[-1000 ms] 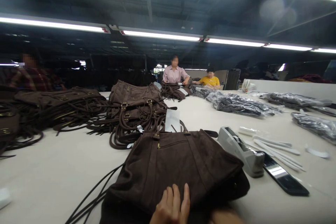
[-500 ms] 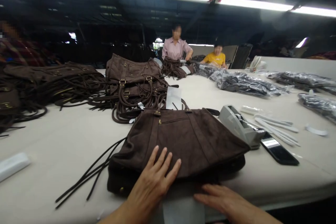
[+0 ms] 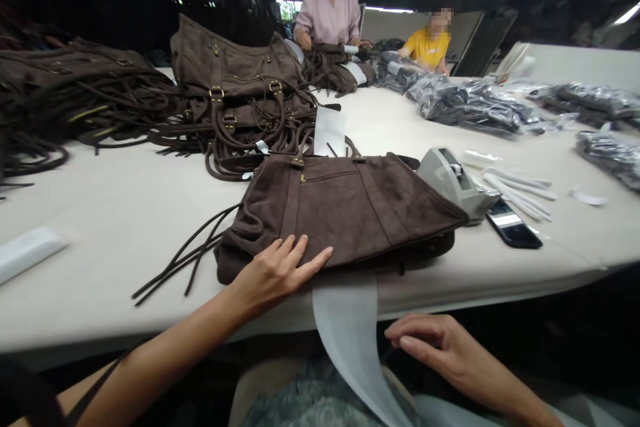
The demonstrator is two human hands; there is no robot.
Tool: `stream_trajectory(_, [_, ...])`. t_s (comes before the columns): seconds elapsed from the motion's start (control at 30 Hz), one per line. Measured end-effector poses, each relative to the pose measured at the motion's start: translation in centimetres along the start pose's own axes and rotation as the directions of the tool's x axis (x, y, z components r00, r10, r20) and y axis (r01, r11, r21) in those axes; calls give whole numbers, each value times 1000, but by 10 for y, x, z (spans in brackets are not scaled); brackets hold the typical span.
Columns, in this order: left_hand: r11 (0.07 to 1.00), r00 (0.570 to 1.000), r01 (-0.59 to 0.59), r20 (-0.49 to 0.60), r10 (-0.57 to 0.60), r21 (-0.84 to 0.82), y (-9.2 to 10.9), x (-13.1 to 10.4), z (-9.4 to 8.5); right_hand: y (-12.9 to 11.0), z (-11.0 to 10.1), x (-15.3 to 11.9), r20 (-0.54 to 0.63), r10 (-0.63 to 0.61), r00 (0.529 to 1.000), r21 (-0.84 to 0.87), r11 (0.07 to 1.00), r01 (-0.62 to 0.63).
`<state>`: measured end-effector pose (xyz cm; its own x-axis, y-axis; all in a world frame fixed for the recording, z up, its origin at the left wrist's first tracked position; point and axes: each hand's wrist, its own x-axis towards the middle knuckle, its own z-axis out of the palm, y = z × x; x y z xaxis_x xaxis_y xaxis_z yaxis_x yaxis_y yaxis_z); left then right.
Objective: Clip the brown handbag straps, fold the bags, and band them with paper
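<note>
A pale table [image 3: 125,227] runs across a dim workroom, where a person in a pink shirt [image 3: 330,13] and another in a yellow shirt [image 3: 427,47] are at its far side. A brown bag [image 3: 340,213] lies on the table near the front edge, its handles pointing away and its thin black cords [image 3: 185,257] trailing to the left. The left hand [image 3: 273,273] rests on the bag's near lower edge, palm down, with the fingers a little spread and the thumb set apart. From under that edge a grey, see-through strip [image 3: 350,320] hangs over the table's front and down toward the lap. The right hand [image 3: 450,347] is just beside the strip, its fingers close together and lightly bent, the thumb lower with a gap between. To the bag's right are a grey tape dispenser [image 3: 455,180], a phone [image 3: 515,223] and some white strips [image 3: 520,197]. Behind it are a pile of brown bags [image 3: 240,73] and, farther right, plastic-wrapped bundles [image 3: 470,103].
</note>
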<state>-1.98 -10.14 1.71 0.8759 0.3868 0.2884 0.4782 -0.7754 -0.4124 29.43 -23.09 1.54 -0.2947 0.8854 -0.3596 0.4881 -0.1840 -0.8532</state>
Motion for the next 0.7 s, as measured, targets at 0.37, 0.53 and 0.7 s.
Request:
stream_trajectory(0.37, [987,999,41,-27,-46,-155,-26,-20,-13,32,102,25,108,-49,993,763,645,-51])
stream_trajectory(0.53, [986,995,102,22,-100,-133,-24,-21,-18,16,80,-4,-117,134,984,602,798,-37])
stream_trajectory(0.7, [989,994,73,85,-63,-126,-1,-18,-10,-13,44,-37,-187,107,976,429,903,-16])
